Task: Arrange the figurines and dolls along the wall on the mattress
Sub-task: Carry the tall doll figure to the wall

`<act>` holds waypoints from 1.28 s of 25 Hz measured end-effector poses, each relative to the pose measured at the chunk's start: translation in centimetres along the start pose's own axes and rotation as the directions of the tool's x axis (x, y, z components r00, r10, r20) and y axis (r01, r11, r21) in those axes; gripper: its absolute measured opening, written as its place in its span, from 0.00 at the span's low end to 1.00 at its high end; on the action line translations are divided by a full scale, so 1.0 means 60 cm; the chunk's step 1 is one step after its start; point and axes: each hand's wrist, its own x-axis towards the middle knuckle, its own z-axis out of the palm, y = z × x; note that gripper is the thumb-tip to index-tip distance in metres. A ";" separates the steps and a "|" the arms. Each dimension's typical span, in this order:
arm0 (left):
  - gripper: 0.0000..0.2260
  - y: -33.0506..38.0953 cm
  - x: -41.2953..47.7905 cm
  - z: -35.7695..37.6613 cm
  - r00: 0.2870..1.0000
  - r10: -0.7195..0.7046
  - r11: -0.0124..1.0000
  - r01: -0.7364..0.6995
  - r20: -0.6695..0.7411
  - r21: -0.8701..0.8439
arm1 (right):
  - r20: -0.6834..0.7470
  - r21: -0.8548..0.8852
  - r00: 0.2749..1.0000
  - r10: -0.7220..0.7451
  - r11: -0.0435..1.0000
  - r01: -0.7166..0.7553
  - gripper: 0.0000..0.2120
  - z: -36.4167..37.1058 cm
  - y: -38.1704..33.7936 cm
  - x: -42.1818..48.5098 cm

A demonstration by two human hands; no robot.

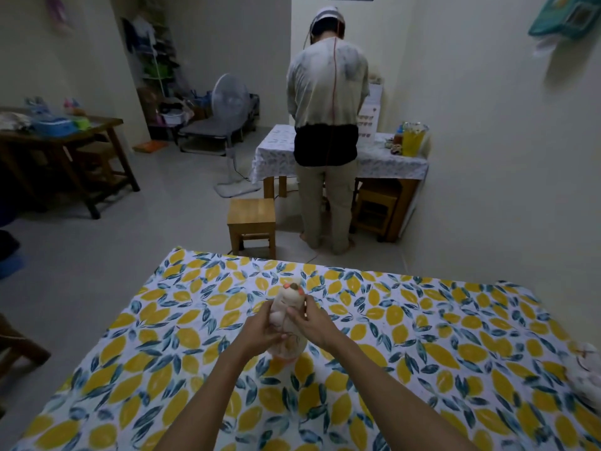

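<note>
A small white doll (pixel 287 304) with red and brown marks on its head is held upright over the middle of the mattress (pixel 422 336), which has a lemon-print sheet. My left hand (pixel 260 327) grips the doll's left side and my right hand (pixel 313 322) grips its right side. Its lower body is partly hidden by my fingers. Another white plush doll (pixel 585 372) lies at the mattress's right edge by the wall (pixel 507 157), cut off by the frame.
A person (pixel 327 125) stands with their back to me at a cloth-covered table (pixel 393 164) beyond the mattress. A wooden stool (pixel 252 222) stands at the mattress's far edge. A standing fan (pixel 231 102) and a dark table (pixel 65 138) are on the left.
</note>
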 end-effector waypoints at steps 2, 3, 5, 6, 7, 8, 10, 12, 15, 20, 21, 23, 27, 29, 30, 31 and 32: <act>0.33 0.009 0.021 0.001 0.999 0.023 0.999 -0.022 0.024 -0.026 | -0.045 0.073 0.999 0.019 0.997 -0.016 0.26 -0.009 0.003 0.003; 0.33 0.020 0.034 0.003 0.999 0.037 0.999 -0.036 0.040 -0.020 | -0.074 0.101 0.997 0.020 0.995 -0.013 0.26 -0.021 0.005 0.003; 0.34 0.054 0.067 0.015 0.994 0.079 0.997 -0.080 0.078 0.014 | -0.152 0.134 0.988 0.030 0.991 -0.010 0.26 -0.058 0.019 0.002; 0.34 0.081 0.090 0.029 0.988 0.114 0.993 -0.118 0.106 0.032 | -0.201 0.142 0.978 0.048 0.990 -0.019 0.26 -0.088 0.033 -0.002; 0.35 0.111 0.113 0.046 0.979 0.151 0.986 -0.159 0.134 0.051 | -0.247 0.151 0.966 0.071 0.988 -0.034 0.27 -0.119 0.048 -0.008; 0.35 0.144 0.137 0.067 0.968 0.187 0.977 -0.201 0.165 0.069 | -0.292 0.161 0.951 0.098 0.986 -0.052 0.27 -0.155 0.067 -0.015; 0.36 0.221 0.187 0.124 0.937 0.258 0.955 -0.284 0.234 0.085 | -0.393 0.170 0.907 0.149 0.981 -0.088 0.27 -0.237 0.112 -0.032; 0.36 0.304 0.239 0.202 0.901 0.321 0.930 -0.358 0.293 0.081 | -0.493 0.179 0.848 0.192 0.977 -0.117 0.26 -0.330 0.171 -0.052; 0.37 0.428 0.307 0.333 0.838 0.403 0.898 -0.439 0.369 0.018 | -0.593 0.181 0.768 0.243 0.969 -0.167 0.25 -0.470 0.265 -0.082; 0.37 0.607 0.401 0.562 0.741 0.484 0.848 -0.528 0.466 -0.041 | -0.711 0.187 0.624 0.324 0.943 -0.277 0.24 -0.667 0.434 -0.130; 0.37 0.631 0.412 0.603 0.726 0.490 0.841 -0.539 0.483 -0.044 | -0.716 0.185 0.607 0.345 0.932 -0.311 0.24 -0.696 0.464 -0.138; 0.37 0.663 0.427 0.661 0.701 0.485 0.832 -0.553 0.523 -0.031 | -0.716 0.189 0.582 0.384 0.911 -0.367 0.24 -0.732 0.512 -0.150; 0.36 0.690 0.446 0.730 0.650 0.446 0.818 -0.576 0.615 0.016 | -0.726 0.242 0.531 0.437 0.885 -0.397 0.22 -0.752 0.570 -0.166; 0.35 0.694 0.450 0.741 0.639 0.438 0.798 -0.600 0.632 0.054 | -0.729 0.264 0.517 0.449 0.881 -0.392 0.23 -0.751 0.585 -0.169; 0.35 0.694 0.451 0.745 0.637 0.433 0.792 -0.606 0.638 0.067 | -0.726 0.272 0.518 0.452 0.881 -0.388 0.23 -0.749 0.590 -0.169; 0.35 0.694 0.451 0.746 0.637 0.420 0.793 -0.604 0.646 0.079 | -0.726 0.277 0.517 0.454 0.881 -0.385 0.23 -0.748 0.593 -0.169; 0.35 0.694 0.450 0.749 0.637 0.414 0.794 -0.602 0.650 0.084 | -0.727 0.275 0.516 0.452 0.881 -0.384 0.23 -0.747 0.595 -0.169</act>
